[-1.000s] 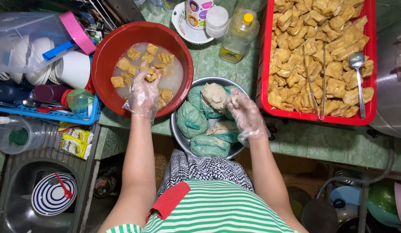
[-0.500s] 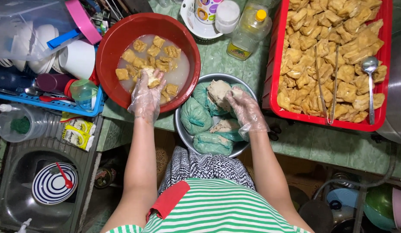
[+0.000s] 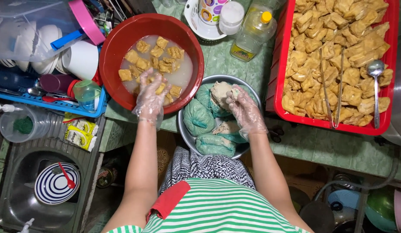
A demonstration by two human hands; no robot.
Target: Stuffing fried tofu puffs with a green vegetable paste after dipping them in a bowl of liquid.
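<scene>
So the gloved left hand (image 3: 150, 92) is in the red bowl (image 3: 118, 41), fingers curled round a tofu puff (image 3: 159, 88) at the water's near edge. The right hand (image 3: 243, 108) pinches a bit of filling (image 3: 234, 92) over the metal bowl (image 3: 185, 131) of green bags (image 3: 198, 117). On the right, a red tray (image 3: 280, 56) holds fried tofu, tongs (image 3: 332, 92) and a spoon (image 3: 375, 77). An oil bottle (image 3: 252, 34) stands behind. The gloves blur the fingertips, and the tray is cut off.

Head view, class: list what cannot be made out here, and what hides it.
- Left hand grip: crinkled glove hides whether it holds a tofu piece.
- Red tray: right side cut off by the frame edge.
- Green bags in metal bowl: contents hidden by the plastic.
</scene>
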